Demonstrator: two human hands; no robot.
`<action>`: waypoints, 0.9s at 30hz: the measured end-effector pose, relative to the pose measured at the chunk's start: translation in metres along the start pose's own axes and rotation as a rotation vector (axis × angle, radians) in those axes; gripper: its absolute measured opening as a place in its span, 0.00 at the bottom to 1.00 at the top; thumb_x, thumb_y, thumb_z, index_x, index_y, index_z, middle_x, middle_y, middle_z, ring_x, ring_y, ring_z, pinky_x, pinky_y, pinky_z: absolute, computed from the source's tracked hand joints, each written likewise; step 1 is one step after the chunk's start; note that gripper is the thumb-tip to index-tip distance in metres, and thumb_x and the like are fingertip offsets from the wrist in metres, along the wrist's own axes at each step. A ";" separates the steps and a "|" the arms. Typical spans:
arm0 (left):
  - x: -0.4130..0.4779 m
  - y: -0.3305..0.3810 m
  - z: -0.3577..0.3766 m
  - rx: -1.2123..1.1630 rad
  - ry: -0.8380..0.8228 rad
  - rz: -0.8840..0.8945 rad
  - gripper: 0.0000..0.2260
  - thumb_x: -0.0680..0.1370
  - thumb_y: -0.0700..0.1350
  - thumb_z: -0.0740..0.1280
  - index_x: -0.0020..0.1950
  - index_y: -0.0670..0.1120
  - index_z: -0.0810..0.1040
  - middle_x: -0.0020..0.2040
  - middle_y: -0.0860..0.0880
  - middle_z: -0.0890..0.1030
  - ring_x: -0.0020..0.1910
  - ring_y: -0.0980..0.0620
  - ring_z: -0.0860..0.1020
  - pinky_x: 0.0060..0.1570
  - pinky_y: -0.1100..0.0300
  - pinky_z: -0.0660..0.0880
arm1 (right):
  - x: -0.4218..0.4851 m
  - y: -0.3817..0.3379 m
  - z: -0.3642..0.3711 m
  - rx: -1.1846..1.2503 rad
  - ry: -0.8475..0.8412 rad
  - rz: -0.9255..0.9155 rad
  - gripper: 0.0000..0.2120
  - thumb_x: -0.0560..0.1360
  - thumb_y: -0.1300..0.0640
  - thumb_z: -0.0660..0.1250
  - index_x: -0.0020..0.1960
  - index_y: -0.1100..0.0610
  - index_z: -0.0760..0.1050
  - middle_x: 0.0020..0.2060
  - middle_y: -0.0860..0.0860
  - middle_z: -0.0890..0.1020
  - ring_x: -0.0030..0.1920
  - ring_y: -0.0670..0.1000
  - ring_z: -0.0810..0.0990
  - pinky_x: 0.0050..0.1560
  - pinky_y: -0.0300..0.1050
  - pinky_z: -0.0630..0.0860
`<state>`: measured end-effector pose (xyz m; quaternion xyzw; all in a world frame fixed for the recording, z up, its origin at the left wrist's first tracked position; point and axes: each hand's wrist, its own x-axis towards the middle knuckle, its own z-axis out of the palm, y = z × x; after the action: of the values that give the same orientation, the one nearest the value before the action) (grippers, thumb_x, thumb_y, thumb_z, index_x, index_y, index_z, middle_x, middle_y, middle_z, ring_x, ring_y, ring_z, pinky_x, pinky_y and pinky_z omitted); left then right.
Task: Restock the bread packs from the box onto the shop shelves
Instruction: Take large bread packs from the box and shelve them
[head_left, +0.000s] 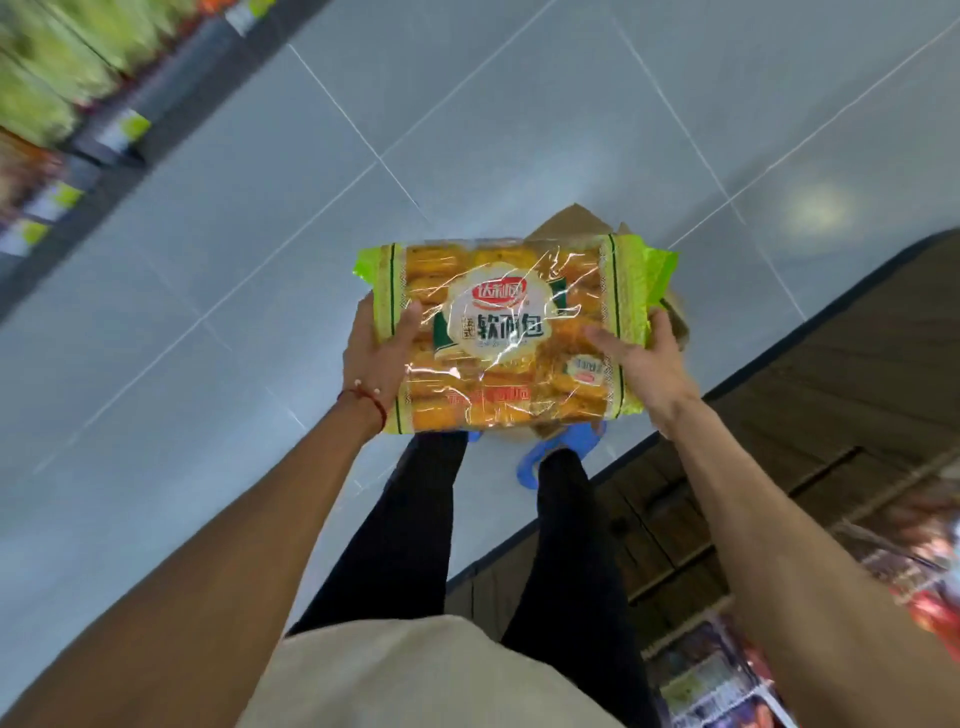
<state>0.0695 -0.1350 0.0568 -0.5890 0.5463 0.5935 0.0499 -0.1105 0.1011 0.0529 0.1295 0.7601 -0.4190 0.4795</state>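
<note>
Green-edged clear plastic bread pack (506, 332), one unit, orange-yellow rolls visible inside, round white label with red and dark lettering; held face-up in the air in front of the person, above the cardboard box (571, 221), which it mostly hides.
Left grip (371, 353): clasps the pack's left end, thumb on the front film, fingers behind and out of sight; red cord bracelet (363, 402) at the wrist.
Right grip (644, 364): clasps the lower right end, thumb laid across the front, fingers curled round the edge.
Box: brown flaps open, set on a blue stool (550, 447) beside dark trouser legs (415, 519).
Floor (208, 312): grey glossy tiles.
Shelves (47, 104), far left: blurred green and orange goods.
Wood-look shelf unit (831, 389), right: blurred red packets at its lower edge.
</note>
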 end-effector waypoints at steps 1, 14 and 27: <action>-0.008 0.013 -0.015 -0.009 -0.005 0.015 0.24 0.74 0.65 0.67 0.67 0.59 0.71 0.60 0.53 0.81 0.57 0.48 0.81 0.59 0.42 0.77 | -0.015 -0.008 0.009 0.012 -0.001 -0.021 0.63 0.58 0.29 0.81 0.83 0.45 0.51 0.78 0.50 0.68 0.74 0.57 0.73 0.74 0.66 0.69; -0.135 0.080 -0.141 -0.101 0.050 0.261 0.16 0.77 0.57 0.68 0.64 0.57 0.77 0.55 0.53 0.84 0.52 0.50 0.84 0.55 0.45 0.80 | -0.167 -0.076 0.062 0.075 -0.043 -0.413 0.51 0.67 0.34 0.79 0.82 0.45 0.58 0.74 0.46 0.75 0.72 0.54 0.76 0.68 0.66 0.76; -0.179 0.169 -0.252 -0.169 0.338 0.566 0.27 0.71 0.61 0.73 0.67 0.53 0.76 0.60 0.53 0.82 0.62 0.50 0.79 0.63 0.48 0.75 | -0.244 -0.213 0.124 0.057 -0.079 -0.771 0.40 0.74 0.39 0.76 0.80 0.45 0.63 0.73 0.44 0.76 0.73 0.48 0.74 0.74 0.54 0.71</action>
<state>0.1678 -0.2759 0.3647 -0.5059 0.6374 0.5212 -0.2571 -0.0376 -0.0740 0.3425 -0.1687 0.7221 -0.5939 0.3122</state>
